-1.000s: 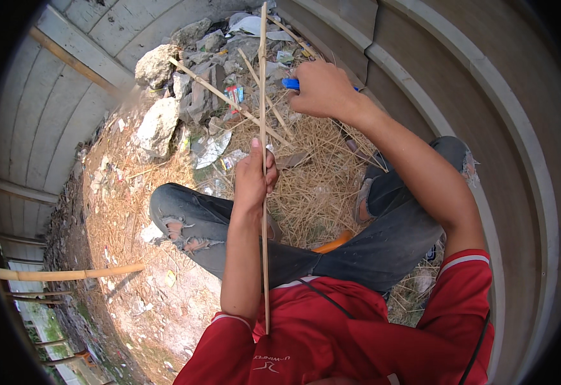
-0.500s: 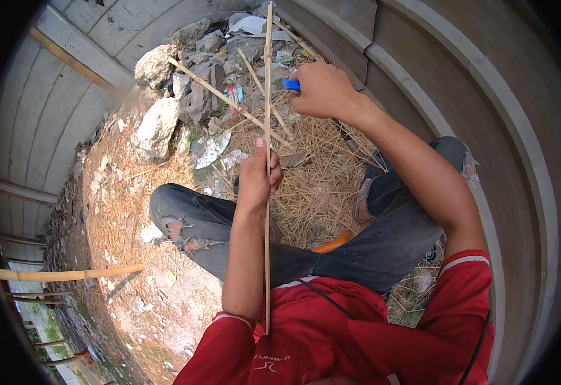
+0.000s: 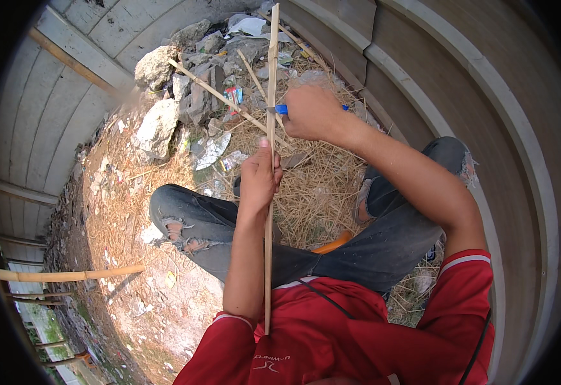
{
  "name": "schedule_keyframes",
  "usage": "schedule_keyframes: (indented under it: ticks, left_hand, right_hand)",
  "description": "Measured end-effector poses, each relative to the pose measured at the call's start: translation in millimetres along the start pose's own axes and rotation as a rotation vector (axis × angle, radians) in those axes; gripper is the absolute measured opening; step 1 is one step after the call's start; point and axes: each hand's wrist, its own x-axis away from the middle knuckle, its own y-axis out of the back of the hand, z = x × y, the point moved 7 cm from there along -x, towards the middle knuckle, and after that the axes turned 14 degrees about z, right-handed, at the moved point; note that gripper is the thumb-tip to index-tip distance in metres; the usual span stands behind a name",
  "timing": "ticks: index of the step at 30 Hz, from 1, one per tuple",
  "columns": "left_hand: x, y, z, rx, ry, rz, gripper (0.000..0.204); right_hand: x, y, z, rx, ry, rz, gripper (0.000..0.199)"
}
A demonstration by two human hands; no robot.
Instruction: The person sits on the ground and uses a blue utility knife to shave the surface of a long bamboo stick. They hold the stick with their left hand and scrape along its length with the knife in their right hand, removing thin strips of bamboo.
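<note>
Straw-strewn ground (image 3: 319,186), long pale bamboo strip (image 3: 269,212), left hand (image 3: 259,179) fingers gripping it, right hand (image 3: 312,114) clenching blue knife (image 3: 281,109)

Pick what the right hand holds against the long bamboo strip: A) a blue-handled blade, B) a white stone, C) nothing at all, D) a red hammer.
A: the right hand grips a blue-handled blade set against the bamboo strip, which the left hand steadies lower down.

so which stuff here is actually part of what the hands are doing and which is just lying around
In use:
- long bamboo strip, gripped by the left hand
- blue-handled blade, in the right hand, set against the strip

Lying about:
- loose bamboo stick
- rocks
- straw
- plastic wrappers
- thick bamboo pole
</note>
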Motion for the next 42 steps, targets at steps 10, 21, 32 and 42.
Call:
schedule_keyframes:
  ticks: [10, 21, 32, 42]
  left_hand:
    - [-10.6, 13.6, 16.3, -0.603, -0.032, -0.182, 0.057]
    - [-2.4, -26.1, 40.7, 0.332, 0.068, 0.219, 0.049]
    - [4.9, -13.6, 51.4, 0.384, 0.042, 0.244, 0.05]
    - [10.7, -28.5, 51.0, 0.392, 0.069, 0.317, 0.05]
  right_hand:
    - [-39.9, -22.5, -40.8, 0.033, -0.122, -0.109, 0.016]
    - [-51.4, -9.4, -78.9, -0.209, -0.112, -0.032, 0.021]
    - [-32.7, 42.8, -60.7, -0.213, 0.193, -0.231, 0.026]
    - [-33.5, 35.6, -48.5, -0.352, 0.438, -0.304, 0.028]
